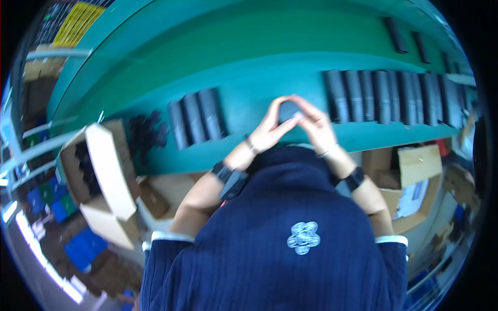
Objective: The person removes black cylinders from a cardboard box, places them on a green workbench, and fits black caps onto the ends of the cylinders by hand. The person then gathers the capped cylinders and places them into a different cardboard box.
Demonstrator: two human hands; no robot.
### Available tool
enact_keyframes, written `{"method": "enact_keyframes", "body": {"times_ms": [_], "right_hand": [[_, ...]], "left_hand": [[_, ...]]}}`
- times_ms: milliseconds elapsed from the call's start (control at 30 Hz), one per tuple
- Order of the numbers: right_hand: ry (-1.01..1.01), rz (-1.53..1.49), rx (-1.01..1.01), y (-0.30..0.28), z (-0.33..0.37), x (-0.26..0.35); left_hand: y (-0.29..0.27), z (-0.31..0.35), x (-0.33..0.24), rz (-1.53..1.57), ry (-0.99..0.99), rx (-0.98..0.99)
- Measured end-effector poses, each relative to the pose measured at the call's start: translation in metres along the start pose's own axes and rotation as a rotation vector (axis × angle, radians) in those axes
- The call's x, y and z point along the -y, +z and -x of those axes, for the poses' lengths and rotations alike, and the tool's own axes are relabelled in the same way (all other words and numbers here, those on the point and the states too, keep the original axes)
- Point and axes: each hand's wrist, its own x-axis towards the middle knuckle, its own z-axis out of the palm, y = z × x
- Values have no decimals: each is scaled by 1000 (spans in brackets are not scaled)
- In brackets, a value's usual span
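Between both hands, over the near side of the green bench, is a small dark piece (288, 110) with a rounded outline; its exact kind cannot be made out. My left hand (268, 128) curls round its left side, thumb and fingers against it. From the other side my right hand (318, 128) closes on it, the thumbs nearly meeting in front. To the left stand a few black ribbed tubes (193, 119) side by side. A longer row of similar black tubes (382, 97) lies to the right of my hands.
Loose black parts (148, 132) are heaped at the bench's left. An open cardboard box (110, 166) of dark parts stands beside it, another carton (423, 166) at the lower right. More dark tubes (396, 35) lie far right on the green bench (259, 67).
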Motion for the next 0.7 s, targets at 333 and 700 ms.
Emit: {"method": "enact_keyframes", "body": {"times_ms": [333,700], "right_hand": [[-169,35,148,0,-14,-10],[-216,506,69,-4,-12,-11]], "left_hand": [[-23,-15,-5,-207,-69,29],[-7,6,8,-91,1,-97]]}}
